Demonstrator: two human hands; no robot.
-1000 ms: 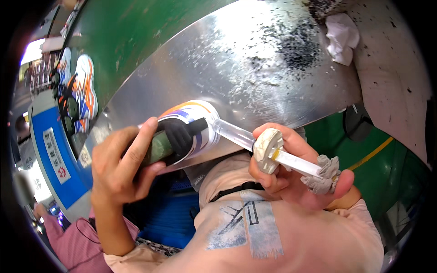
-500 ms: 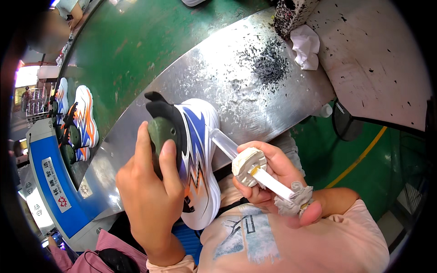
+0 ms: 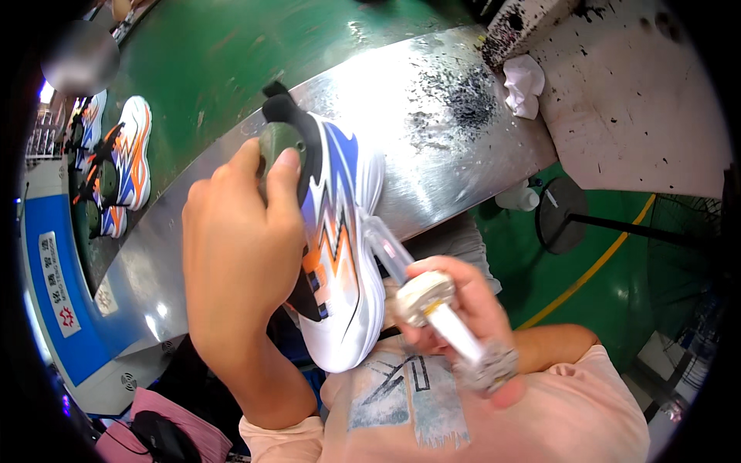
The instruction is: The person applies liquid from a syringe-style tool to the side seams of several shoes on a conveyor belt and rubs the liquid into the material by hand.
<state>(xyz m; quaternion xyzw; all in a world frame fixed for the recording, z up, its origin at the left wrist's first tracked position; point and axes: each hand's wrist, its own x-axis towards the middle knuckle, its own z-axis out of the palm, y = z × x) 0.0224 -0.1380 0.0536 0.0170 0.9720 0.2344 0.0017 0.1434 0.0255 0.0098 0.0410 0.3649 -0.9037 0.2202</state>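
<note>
My left hand (image 3: 239, 216) grips a sneaker (image 3: 340, 224) by the dark green last (image 3: 279, 147) inside its collar. The shoe is white, blue and orange, with a black heel tab. It is tilted so that its side and thick white sole face right, toe nearest me. In my right hand (image 3: 471, 297) is a clear syringe (image 3: 392, 253), its flange and plunger end wrapped in whitish, crumpled material. The syringe's tip meets the shoe's side where upper and sole join; whether anything comes out is too small to see.
Beneath the shoe lies a metal table (image 3: 417, 162) spotted with black flakes. Crumpled white paper (image 3: 525, 85) rests beside a stained pale panel (image 3: 633, 100). Several similar sneakers (image 3: 131, 154) stand on the green surface at left, behind a blue and grey machine edge (image 3: 58, 278). A round black stand (image 3: 562, 216) is at right.
The shoe has moved farther from me under my left hand. Along the sole line, the syringe tip has shifted from near the heel toward the middle. The view has turned slightly.
</note>
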